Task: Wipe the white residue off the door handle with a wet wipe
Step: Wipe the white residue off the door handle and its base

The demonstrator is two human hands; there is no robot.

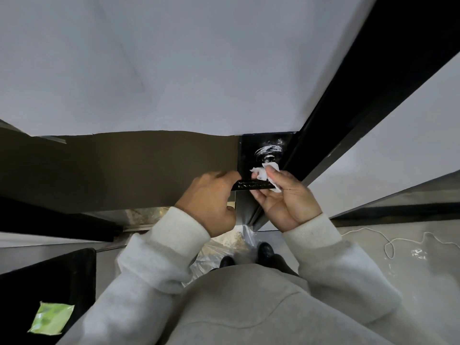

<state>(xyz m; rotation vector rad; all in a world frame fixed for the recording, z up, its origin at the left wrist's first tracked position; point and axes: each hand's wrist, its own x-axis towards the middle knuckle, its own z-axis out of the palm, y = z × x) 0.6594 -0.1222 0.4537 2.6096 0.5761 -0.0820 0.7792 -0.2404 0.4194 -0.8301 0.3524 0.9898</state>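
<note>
Door handle [252,185] between hands, wet wipe [264,173] in right

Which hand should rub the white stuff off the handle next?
The right hand. It already pinches the wipe right against the handle, while the left hand grips the handle's other end with no wipe.

Green packet [51,318] (left), white cord [398,241]
</note>
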